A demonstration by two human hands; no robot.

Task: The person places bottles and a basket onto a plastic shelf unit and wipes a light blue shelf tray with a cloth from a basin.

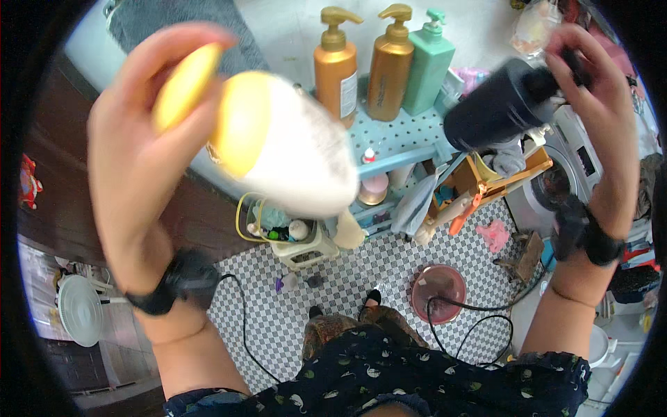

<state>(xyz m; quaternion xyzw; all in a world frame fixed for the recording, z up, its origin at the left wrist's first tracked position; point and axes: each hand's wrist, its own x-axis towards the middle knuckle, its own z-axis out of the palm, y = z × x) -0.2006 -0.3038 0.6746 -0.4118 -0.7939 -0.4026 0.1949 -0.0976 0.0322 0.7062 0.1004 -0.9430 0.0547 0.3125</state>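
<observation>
My left hand (132,146) is closed round the yellow top of a white pump bottle (306,153), which is tilted and blurred. At the right, my right hand (601,97) grips a dark navy pump bottle (490,108) by its black neck, its body slanting down to the left. Between them, two gold pump bottles (335,76) and a mint-green pump bottle (427,69) stand upright on a light-blue perforated shelf (368,142). Both held bottles are raised above the shelf's level.
Below the shelf are a white stool (306,254) with a yellow-rimmed basket and an orange-brown crate (531,170). A washing machine (556,174) stands at the right. On the checkered floor (264,313) lie a reddish basin (439,292), a pink cloth (493,235) and black cables (486,309).
</observation>
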